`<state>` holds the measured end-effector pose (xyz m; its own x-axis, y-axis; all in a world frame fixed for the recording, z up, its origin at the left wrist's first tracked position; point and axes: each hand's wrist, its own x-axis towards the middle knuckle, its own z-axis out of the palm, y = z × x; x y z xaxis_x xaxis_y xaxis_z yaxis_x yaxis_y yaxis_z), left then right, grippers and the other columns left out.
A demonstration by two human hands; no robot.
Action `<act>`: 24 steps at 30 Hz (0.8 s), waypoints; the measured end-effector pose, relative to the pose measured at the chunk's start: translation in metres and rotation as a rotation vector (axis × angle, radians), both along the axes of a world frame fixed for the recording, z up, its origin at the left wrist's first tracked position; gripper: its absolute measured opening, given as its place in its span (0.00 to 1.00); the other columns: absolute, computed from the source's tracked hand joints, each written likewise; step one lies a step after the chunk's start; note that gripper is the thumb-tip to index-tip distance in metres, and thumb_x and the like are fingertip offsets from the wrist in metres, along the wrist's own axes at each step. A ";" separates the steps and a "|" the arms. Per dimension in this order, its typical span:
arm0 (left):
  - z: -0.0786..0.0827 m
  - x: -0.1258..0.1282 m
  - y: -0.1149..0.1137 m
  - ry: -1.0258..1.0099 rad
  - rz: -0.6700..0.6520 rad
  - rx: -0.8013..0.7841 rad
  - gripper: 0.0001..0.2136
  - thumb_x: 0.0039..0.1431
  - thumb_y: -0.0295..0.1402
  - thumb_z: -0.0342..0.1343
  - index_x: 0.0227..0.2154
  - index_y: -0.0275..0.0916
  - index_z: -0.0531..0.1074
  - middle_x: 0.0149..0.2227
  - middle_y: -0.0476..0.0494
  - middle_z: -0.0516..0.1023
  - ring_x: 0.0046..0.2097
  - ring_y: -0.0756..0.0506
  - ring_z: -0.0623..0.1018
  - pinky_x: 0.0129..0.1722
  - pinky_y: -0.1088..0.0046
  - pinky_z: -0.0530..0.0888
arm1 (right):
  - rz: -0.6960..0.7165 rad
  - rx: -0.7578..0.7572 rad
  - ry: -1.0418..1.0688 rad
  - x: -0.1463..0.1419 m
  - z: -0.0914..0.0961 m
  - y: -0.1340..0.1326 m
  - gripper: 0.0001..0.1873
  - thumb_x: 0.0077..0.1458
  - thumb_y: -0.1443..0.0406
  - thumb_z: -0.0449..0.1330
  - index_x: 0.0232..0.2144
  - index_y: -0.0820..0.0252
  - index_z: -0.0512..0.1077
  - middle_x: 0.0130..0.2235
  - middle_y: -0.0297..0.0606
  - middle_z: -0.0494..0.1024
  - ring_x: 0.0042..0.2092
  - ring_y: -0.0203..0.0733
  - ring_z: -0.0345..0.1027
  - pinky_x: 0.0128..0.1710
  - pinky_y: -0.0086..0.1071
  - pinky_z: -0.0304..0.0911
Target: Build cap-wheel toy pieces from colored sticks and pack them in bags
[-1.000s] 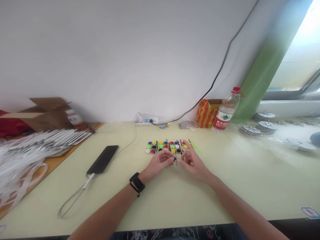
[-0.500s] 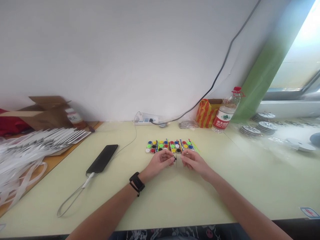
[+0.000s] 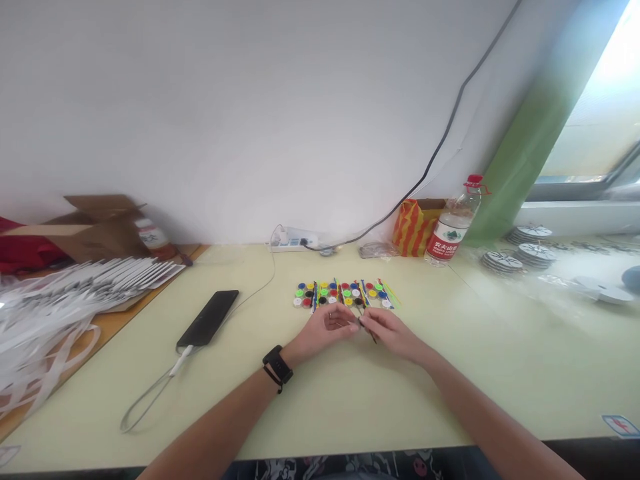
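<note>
Near the middle of the table, my left hand (image 3: 327, 328) and my right hand (image 3: 393, 331) meet fingertip to fingertip. A thin dark stick (image 3: 374, 338) slants down from the fingers of my right hand, which are closed on it. My left thumb and fingers are closed in a pinch beside them, around something too small to make out. Just beyond the fingers lies a set of small round pots (image 3: 324, 293) with lids in red, blue, yellow, green, white and black. Thin coloured sticks (image 3: 367, 293) lie between the groups of pots, and my hands hide part of the nearest row.
To the left lie a black phone (image 3: 209, 319) on a white cable, a pile of white straps (image 3: 75, 313) and a cardboard box (image 3: 95, 233). At the back stand a power strip (image 3: 295, 243) and a water bottle (image 3: 447, 233). Stacked discs (image 3: 501, 262) sit at the right.
My right hand has moved in to meet the left fingertips. The dark stick now slants from my right fingers, where a thin upright line showed between the hands before.
</note>
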<state>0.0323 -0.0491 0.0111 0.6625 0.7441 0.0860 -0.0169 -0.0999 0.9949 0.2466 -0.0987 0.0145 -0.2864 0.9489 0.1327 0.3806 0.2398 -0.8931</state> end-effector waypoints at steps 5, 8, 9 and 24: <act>-0.004 0.000 0.002 0.046 0.044 -0.020 0.15 0.59 0.45 0.65 0.39 0.37 0.75 0.40 0.40 0.81 0.39 0.47 0.79 0.43 0.69 0.76 | -0.323 0.375 -0.329 0.054 0.042 0.016 0.19 0.69 0.53 0.46 0.27 0.55 0.57 0.26 0.32 0.65 0.28 0.39 0.58 0.29 0.32 0.52; -0.006 0.000 0.003 0.055 0.045 -0.005 0.16 0.58 0.45 0.66 0.38 0.37 0.76 0.38 0.42 0.80 0.38 0.48 0.78 0.41 0.70 0.75 | -0.599 0.521 -0.564 0.105 0.064 0.033 0.16 0.69 0.55 0.46 0.30 0.55 0.60 0.27 0.35 0.70 0.28 0.40 0.61 0.29 0.33 0.51; -0.006 0.000 0.003 0.059 0.043 0.001 0.16 0.57 0.45 0.66 0.38 0.37 0.76 0.37 0.42 0.80 0.38 0.48 0.78 0.41 0.71 0.75 | -0.691 0.517 -0.659 0.120 0.065 0.039 0.15 0.69 0.55 0.46 0.32 0.56 0.62 0.28 0.37 0.72 0.28 0.41 0.62 0.29 0.33 0.51; 0.001 0.000 -0.001 0.114 0.017 0.075 0.14 0.58 0.45 0.65 0.36 0.38 0.76 0.35 0.44 0.78 0.38 0.48 0.76 0.41 0.71 0.73 | -0.471 -0.263 -1.074 0.138 -0.016 0.091 0.19 0.67 0.58 0.47 0.42 0.59 0.75 0.50 0.51 0.79 0.49 0.55 0.74 0.46 0.43 0.64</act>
